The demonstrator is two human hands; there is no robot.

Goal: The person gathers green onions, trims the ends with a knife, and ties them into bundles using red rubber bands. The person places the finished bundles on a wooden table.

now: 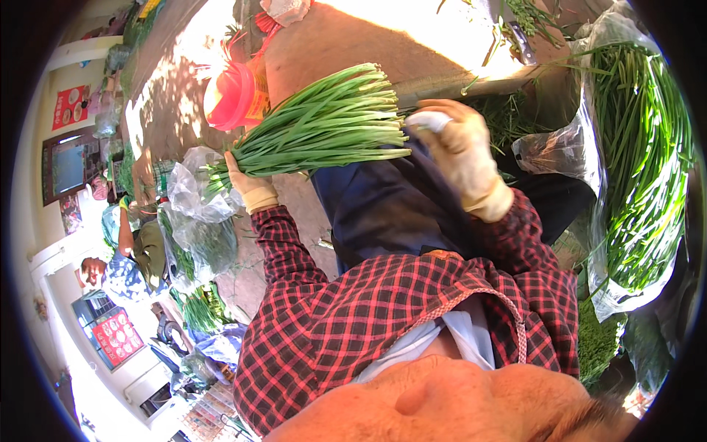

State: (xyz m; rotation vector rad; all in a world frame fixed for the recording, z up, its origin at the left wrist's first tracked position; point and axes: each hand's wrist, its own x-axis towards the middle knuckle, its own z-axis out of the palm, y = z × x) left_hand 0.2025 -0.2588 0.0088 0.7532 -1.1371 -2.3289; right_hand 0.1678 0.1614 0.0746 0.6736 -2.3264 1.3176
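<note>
A thick bundle of green garlic chives (326, 121) lies sideways in front of me, its pale cut ends toward the right. My left hand (247, 179), in a cream glove, grips the bundle near its leafy left end. Just right of the cut ends is my right hand (461, 152), also gloved, with a white wrap on one digit. Its fingers are curled and slightly blurred, and no object shows in them. Whether it touches the stem ends is unclear. A dark blue apron (386, 204) covers my lap below the bundle.
A red plastic tub (229, 96) with red ties stands beyond the bundle. A knife (522, 44) rests on the sunlit board (342, 47). Loose chives fill a clear plastic bag (599, 298) at right. Another plastic bag (204, 232) and a seated person (130, 271) are at left.
</note>
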